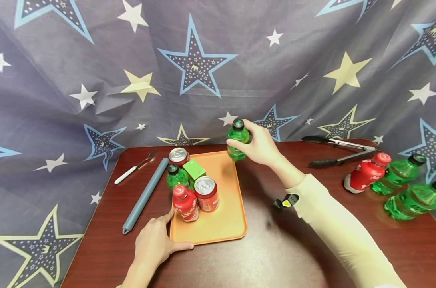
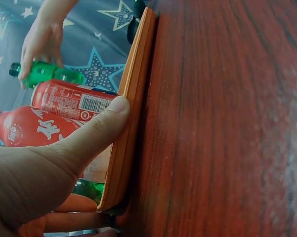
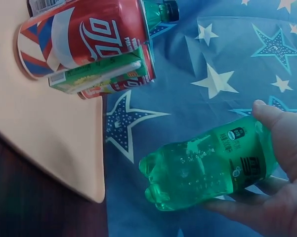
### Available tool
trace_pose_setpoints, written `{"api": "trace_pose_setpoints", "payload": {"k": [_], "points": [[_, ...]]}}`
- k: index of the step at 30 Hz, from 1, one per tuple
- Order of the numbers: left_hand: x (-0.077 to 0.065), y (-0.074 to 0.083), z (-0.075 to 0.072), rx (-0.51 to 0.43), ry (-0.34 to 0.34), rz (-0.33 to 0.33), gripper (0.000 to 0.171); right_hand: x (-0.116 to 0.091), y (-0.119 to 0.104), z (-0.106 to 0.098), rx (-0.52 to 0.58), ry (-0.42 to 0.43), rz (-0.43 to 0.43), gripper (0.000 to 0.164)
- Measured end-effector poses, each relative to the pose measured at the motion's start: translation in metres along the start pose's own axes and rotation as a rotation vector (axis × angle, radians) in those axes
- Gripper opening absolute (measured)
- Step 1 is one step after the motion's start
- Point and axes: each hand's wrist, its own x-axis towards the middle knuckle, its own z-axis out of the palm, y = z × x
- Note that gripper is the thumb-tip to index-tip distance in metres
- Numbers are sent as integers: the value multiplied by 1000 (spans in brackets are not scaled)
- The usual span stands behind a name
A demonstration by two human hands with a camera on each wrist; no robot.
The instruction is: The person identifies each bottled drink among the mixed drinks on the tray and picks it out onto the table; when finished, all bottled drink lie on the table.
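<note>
Holding a green bottle [image 1: 240, 137], right grip [image 1: 259, 145] near the far right corner of the orange tray [image 1: 225, 224], bottle raised clear of it. Left grip [image 1: 154, 240] spread wide, touching tray's near left corner. Clustered toward tray's left side: red bottle [image 1: 186, 206], two red cans [image 1: 208, 199], green box [image 1: 194, 169], another green bottle [image 1: 177, 178]. Left of tray: grey rod [image 1: 146, 196], fork [image 1: 135, 167]. Well right, on table [image 1: 279, 244]: tongs [image 1: 347, 143], three more bottles [image 1: 397, 174].

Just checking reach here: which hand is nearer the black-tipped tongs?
Right. The right hand holds a black-capped green bottle left of the black-tipped tongs; the left hand is farther, at the near-left corner of the orange tray.
</note>
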Motion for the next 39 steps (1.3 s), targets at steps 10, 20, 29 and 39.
{"api": "trace_pose_setpoints", "payload": {"k": [10,20,29,39], "points": [[0,0,0,-6,-8,-8,129,-21,8,-33,-21,14,10,51],[-1,-2,1,-1,-8,-3,129,-41,25,-58,-81,42,29,50],[3,1,0,3,3,14,127,-57,39,-87,-145,97,34,47],[0,-2,2,8,-9,3,130,-82,53,-110,-181,129,105,45]]}}
